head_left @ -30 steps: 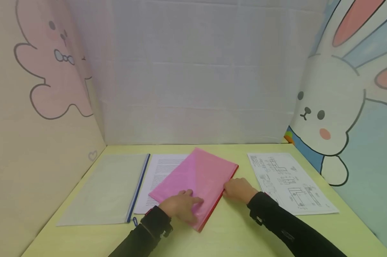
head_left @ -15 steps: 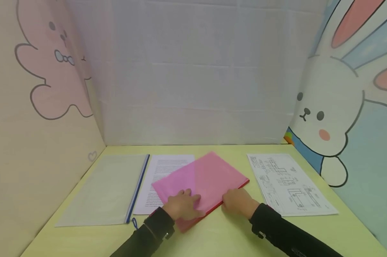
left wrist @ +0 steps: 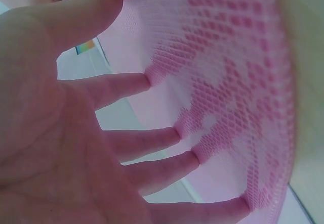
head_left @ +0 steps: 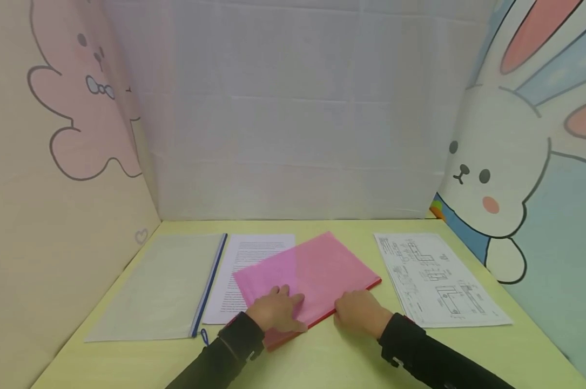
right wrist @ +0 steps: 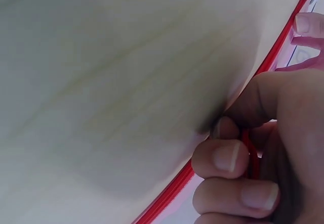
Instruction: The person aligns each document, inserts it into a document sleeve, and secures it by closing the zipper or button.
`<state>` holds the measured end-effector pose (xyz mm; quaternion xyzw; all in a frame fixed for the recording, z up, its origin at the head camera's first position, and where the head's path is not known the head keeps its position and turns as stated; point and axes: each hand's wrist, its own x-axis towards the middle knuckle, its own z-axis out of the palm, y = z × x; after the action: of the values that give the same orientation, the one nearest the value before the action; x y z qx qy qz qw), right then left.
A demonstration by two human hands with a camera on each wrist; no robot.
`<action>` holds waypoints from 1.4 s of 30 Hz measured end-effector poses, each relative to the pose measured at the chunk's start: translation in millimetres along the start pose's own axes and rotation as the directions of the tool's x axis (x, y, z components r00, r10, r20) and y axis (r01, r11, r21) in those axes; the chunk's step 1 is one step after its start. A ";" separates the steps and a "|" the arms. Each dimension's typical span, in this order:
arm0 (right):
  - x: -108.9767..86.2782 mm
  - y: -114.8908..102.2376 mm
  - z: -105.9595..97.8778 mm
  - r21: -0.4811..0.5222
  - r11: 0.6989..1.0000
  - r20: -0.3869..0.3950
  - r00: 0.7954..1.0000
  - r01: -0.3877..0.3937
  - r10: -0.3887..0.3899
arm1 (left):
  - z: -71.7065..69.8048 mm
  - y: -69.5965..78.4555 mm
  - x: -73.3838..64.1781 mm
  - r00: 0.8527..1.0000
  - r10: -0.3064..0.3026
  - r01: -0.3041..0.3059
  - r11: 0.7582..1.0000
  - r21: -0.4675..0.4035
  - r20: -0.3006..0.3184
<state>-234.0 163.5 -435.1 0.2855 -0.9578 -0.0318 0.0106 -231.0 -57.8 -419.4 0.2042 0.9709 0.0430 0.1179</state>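
A pink translucent zip file bag (head_left: 317,270) lies slanted on the table, its red zipper (right wrist: 169,196) along the edge nearest me. My left hand (head_left: 275,310) rests on the bag near its lower left part, with spread fingertips pressing into the mesh-patterned plastic (left wrist: 228,97). At the zipper, about midway along that edge, my right hand (head_left: 358,310) is curled and pinches the red zipper pull (right wrist: 250,153), whose loop shows between the fingers. The slider itself is hidden by the hand.
Partly under the bag lies a printed text sheet (head_left: 229,270). Left of it is a clear zip file bag (head_left: 161,286) with a blue zipper (head_left: 210,286) and blue pull loop (head_left: 204,336). Sheets with technical drawings (head_left: 438,281) lie on the right. Walls enclose the table's back and sides.
The pink bag has turned clockwise, its red edge swinging from steep to a shallower slant. My right hand has shifted slightly down and left along with it; the left hand stays on the bag.
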 end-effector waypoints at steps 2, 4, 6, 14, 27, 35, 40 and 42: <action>-1.1 0.6 0.0 0.004 1.000 -0.015 1.000 0.010 -0.010 | 0.1 0.5 0.5 1.000 0.004 -0.004 1.000 -0.009 0.001; -1.4 1.5 0.4 0.011 1.000 -0.021 1.000 0.013 -0.013 | 0.4 0.8 1.0 1.000 0.004 -0.004 1.000 -0.011 0.002; -1.6 2.1 1.0 0.016 1.000 -0.015 1.000 0.007 -0.007 | 1.2 0.9 1.9 1.000 0.005 -0.005 1.000 -0.011 0.003; -0.3 5.3 1.8 0.014 1.000 -0.004 1.000 -0.009 0.009 | 0.8 0.7 1.5 1.000 0.009 -0.009 1.000 -0.011 -0.003; -0.8 11.7 3.1 0.028 0.998 0.009 0.998 -0.061 0.061 | 0.1 0.5 1.7 1.000 0.008 -0.008 1.000 -0.021 0.004; 0.6 10.7 0.0 0.023 0.997 0.034 0.997 -0.074 0.073 | -0.5 0.9 2.9 1.000 -0.010 0.011 0.999 -0.030 0.012; -0.4 12.0 0.3 0.033 0.997 0.022 0.997 -0.071 0.070 | -0.4 1.6 3.8 1.000 -0.013 0.013 1.000 -0.020 0.006; -0.6 12.3 0.7 0.042 0.997 0.017 0.998 -0.067 0.067 | -0.8 2.0 3.4 1.000 -0.013 0.013 1.000 -0.012 0.005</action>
<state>-240.2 174.1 -435.0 0.2531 -0.9673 -0.0135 -0.0019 -233.5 -54.6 -419.0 0.1973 0.9716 0.0477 0.1220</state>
